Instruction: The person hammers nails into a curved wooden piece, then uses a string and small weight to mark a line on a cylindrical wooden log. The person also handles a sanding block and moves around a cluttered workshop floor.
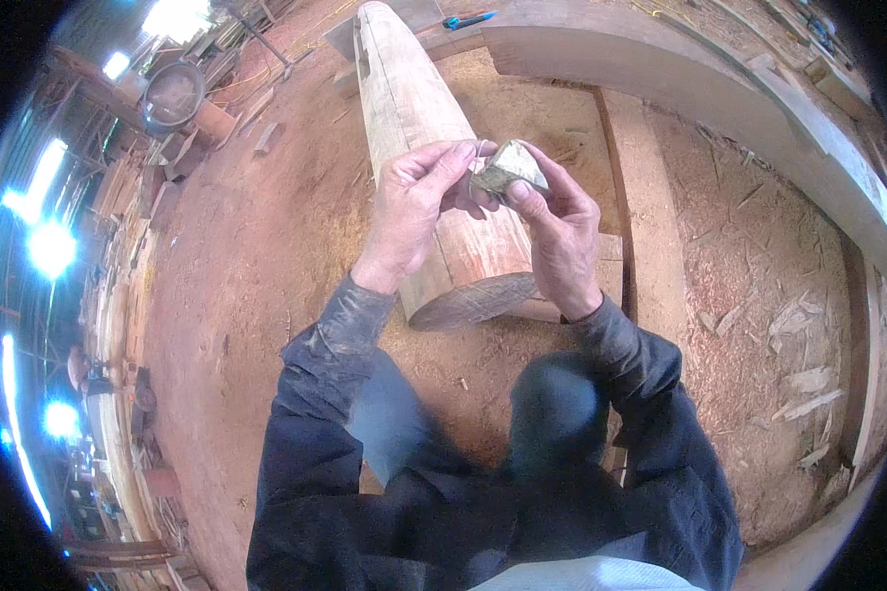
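Small block held in 2 hands above a shaped log

The right hand [565, 231] has its thumb and fingers closed around a small, rough block [512, 163], greenish-grey with a paler face. The left hand [409, 207] is just beside it, thumb and forefinger pinched together; whether they grip something thin is too small to tell. The block is above the near part of a thick, pale log [414, 89], whose cut end faces the person's knees. A slot shows near the log's far end.

To the right, a long timber [650, 197] runs along the floor [256, 286], with wood chips [793, 315] scattered beyond it. A blue-handled tool [468, 20] lies past the log, near a large curved-looking beam [611, 54]. On the far left is a round basin [173, 96] among stacked wood. Both dark sleeves [340, 320] reach the wrists.
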Action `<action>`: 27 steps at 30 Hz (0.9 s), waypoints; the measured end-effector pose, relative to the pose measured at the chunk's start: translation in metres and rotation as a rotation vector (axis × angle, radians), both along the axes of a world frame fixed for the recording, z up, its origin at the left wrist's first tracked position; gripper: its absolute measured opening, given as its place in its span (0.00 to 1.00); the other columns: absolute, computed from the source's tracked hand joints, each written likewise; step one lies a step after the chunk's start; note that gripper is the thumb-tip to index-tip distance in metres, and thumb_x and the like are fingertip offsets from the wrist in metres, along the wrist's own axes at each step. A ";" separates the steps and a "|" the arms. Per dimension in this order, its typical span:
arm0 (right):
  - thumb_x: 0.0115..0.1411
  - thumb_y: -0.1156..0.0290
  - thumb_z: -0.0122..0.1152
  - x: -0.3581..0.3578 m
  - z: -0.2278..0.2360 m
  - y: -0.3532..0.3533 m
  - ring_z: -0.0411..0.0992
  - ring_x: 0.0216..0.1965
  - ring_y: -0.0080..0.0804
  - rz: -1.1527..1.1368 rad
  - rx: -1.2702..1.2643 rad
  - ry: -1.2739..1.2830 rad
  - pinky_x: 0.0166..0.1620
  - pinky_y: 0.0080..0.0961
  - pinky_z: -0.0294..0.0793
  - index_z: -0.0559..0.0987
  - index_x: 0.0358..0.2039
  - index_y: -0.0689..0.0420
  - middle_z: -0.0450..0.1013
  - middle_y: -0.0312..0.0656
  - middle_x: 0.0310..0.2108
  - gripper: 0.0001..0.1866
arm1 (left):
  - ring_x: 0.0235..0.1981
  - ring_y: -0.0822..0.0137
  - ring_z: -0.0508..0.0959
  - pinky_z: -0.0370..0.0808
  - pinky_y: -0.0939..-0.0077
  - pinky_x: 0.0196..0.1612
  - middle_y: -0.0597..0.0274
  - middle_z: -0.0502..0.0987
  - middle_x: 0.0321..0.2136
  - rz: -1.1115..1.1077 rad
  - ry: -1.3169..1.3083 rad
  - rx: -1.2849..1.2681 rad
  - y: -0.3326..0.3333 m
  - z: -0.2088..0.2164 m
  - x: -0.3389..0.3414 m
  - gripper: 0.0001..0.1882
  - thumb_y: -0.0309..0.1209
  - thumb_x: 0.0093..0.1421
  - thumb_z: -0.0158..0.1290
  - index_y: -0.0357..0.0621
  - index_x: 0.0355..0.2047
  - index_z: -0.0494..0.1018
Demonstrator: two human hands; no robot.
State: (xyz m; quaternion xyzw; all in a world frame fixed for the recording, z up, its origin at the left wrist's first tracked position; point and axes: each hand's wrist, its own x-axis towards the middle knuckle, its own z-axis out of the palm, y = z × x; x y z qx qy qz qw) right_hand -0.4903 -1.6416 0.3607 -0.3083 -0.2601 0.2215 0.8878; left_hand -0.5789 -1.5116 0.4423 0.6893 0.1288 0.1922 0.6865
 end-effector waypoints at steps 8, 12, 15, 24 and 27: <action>0.68 0.74 0.64 0.007 -0.006 0.001 0.76 0.53 0.34 -0.103 0.092 0.023 0.58 0.34 0.79 0.70 0.60 0.71 0.76 0.50 0.53 0.24 | 0.29 0.77 0.80 0.75 0.82 0.32 0.63 0.84 0.36 -0.101 -0.043 -0.039 -0.009 -0.008 0.003 0.19 0.39 0.74 0.50 0.37 0.56 0.78; 0.68 0.74 0.63 0.010 -0.009 -0.001 0.76 0.54 0.34 -0.050 0.100 0.056 0.57 0.35 0.79 0.68 0.58 0.69 0.76 0.51 0.52 0.22 | 0.30 0.81 0.79 0.69 0.87 0.30 0.68 0.83 0.37 -0.101 0.001 -0.170 -0.005 -0.019 0.002 0.18 0.37 0.73 0.53 0.40 0.56 0.79; 0.67 0.75 0.64 0.011 -0.010 -0.004 0.76 0.54 0.34 -0.030 0.093 0.004 0.58 0.34 0.79 0.67 0.57 0.66 0.76 0.51 0.52 0.21 | 0.32 0.81 0.79 0.69 0.87 0.33 0.67 0.83 0.39 -0.272 -0.032 -0.262 0.012 -0.025 0.001 0.17 0.34 0.72 0.54 0.41 0.56 0.78; 0.65 0.80 0.64 0.015 -0.022 0.003 0.74 0.58 0.35 -0.075 0.011 -0.221 0.60 0.34 0.77 0.67 0.53 0.61 0.73 0.53 0.58 0.20 | 0.36 0.72 0.80 0.75 0.75 0.45 0.62 0.84 0.37 0.003 -0.074 -0.101 0.014 -0.040 0.004 0.15 0.29 0.69 0.56 0.34 0.53 0.79; 0.65 0.81 0.65 0.015 -0.028 0.007 0.73 0.59 0.35 -0.100 -0.068 -0.276 0.61 0.34 0.77 0.67 0.53 0.61 0.72 0.53 0.59 0.20 | 0.37 0.69 0.83 0.79 0.73 0.46 0.57 0.85 0.38 0.120 -0.065 0.014 0.009 -0.045 0.003 0.13 0.28 0.68 0.58 0.33 0.49 0.80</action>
